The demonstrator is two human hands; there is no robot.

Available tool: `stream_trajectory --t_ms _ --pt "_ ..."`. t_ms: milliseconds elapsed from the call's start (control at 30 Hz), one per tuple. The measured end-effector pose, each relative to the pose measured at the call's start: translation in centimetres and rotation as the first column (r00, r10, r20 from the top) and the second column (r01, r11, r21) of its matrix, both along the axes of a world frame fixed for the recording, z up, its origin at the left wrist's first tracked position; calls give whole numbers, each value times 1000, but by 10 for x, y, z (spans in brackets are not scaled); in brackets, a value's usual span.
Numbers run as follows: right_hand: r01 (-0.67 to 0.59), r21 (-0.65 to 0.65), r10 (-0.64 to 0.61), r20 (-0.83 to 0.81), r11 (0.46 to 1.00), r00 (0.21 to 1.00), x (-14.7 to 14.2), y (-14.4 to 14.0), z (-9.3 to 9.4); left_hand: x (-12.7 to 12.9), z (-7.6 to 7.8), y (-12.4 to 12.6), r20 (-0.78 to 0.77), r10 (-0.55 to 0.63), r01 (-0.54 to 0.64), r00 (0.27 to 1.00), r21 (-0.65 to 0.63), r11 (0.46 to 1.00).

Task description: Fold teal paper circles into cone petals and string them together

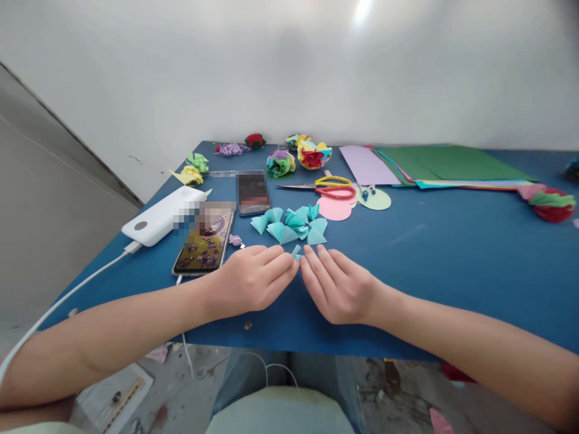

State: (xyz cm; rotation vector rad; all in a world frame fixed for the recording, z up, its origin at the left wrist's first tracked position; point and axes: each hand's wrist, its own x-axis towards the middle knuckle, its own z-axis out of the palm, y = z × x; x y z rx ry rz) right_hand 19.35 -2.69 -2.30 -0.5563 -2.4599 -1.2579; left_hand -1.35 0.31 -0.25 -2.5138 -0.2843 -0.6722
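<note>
My left hand [259, 277] and my right hand [338, 284] meet fingertip to fingertip over the blue table's front part. A small turquoise paper piece [296, 252] pokes out between them, pinched by the fingers of both hands; most of it is hidden. Just beyond lie several folded turquoise paper pieces [296, 222] in a loose cluster. Behind that cluster are scissors [335, 185] with one yellow and one red handle loop, partly on a pink paper circle [335, 208]. A pale green paper circle [377, 199] lies beside it.
Left of my hands are a phone with a lit screen [205, 241], a dark phone [253, 193] and a white power bank [163, 216] with a cable. Paper flowers [314, 155] line the back. Coloured sheets [452, 163] are stacked back right; another flower [552, 204] sits far right.
</note>
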Motion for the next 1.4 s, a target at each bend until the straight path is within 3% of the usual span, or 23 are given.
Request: stream_trajectory --t_ms 333,500,800,1300,1400 --pt "13 -45 -15 -41 999 999 -1 2 -1 1 8 -2 -21 -6 7 1000 70 998" --pt "-27 -99 17 -100 995 995 -1 3 6 0 4 -2 -15 -24 24 1000 16 1000" --pt "-37 -28 36 -13 999 999 4 2 5 0 3 -2 10 -8 9 1000 -118 993" --pt "-7 -51 4 -61 999 998 0 2 7 -1 3 -2 65 -19 24 998 -73 997" --pt "5 -47 -8 -53 999 999 2 2 9 -1 4 -3 94 -7 20 996 -136 991"
